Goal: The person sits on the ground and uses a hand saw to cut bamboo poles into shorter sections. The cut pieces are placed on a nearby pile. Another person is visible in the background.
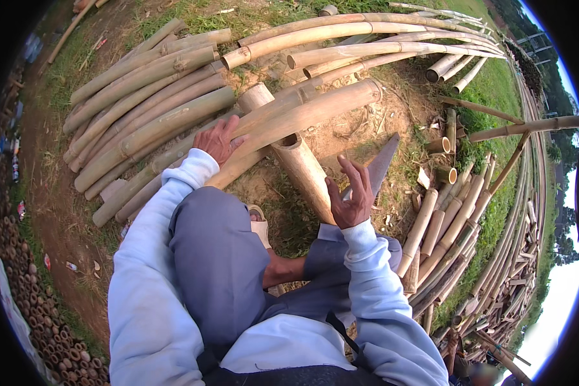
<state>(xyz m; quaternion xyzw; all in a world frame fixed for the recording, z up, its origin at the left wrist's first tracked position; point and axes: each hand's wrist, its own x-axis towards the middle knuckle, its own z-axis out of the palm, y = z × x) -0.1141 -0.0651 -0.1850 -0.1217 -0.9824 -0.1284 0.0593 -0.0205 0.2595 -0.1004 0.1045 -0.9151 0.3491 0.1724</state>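
My left hand (217,139) lies over a long bamboo pole (309,117), fingers spread along its top. That pole slants up to the right and crosses a thick bamboo piece (300,168) with an opening just below the crossing. My right hand (354,192) hovers near the lower end of this thick piece, thumb and fingers apart. Behind the right hand shows a saw blade (383,161), its tip pointing up and right. The saw's handle is hidden, and no grip on it is visible.
Thick bamboo poles (154,132) are stacked at left, with longer ones (367,29) across the far side. Short cut lengths (453,219) lie at right, beside a crossed-pole frame (524,127). Many bamboo rings (58,334) cover the ground at lower left.
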